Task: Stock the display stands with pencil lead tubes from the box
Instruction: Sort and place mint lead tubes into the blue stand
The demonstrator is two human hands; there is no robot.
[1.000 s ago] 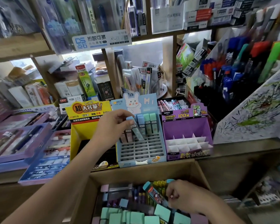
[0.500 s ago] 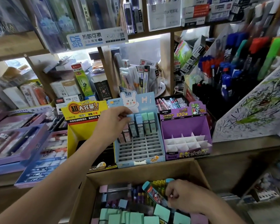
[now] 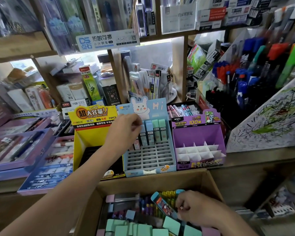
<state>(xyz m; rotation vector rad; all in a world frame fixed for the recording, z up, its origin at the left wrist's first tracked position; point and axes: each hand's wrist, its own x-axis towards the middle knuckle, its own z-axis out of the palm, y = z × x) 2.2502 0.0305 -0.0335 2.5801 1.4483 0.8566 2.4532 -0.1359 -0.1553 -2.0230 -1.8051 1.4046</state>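
Observation:
A light blue display stand (image 3: 150, 160) with a rabbit header holds blue and green lead tubes (image 3: 156, 132) upright in its back row. My left hand (image 3: 124, 128) reaches over the stand's left side. Its fingertips pinch the top of the leftmost blue tube (image 3: 142, 134), which stands in a slot of that row. Lower down, the open cardboard box (image 3: 152, 181) is full of green, pink and blue tubes. In it my right hand (image 3: 192, 206) grips a teal-capped tube (image 3: 162, 204) with a picture label, held tilted above the pile.
A yellow stand (image 3: 92, 133) sits left of the blue one. A purple stand (image 3: 197, 138) with white dividers sits on its right. Pen trays (image 3: 15, 150) lie on the left. A marker rack (image 3: 245, 82) and a scribbled test board (image 3: 271, 120) stand on the right. Shelves are packed behind.
My left hand has swung the blue tube from a slant to upright in the stand's back row. My right hand has stayed in the box with its tube.

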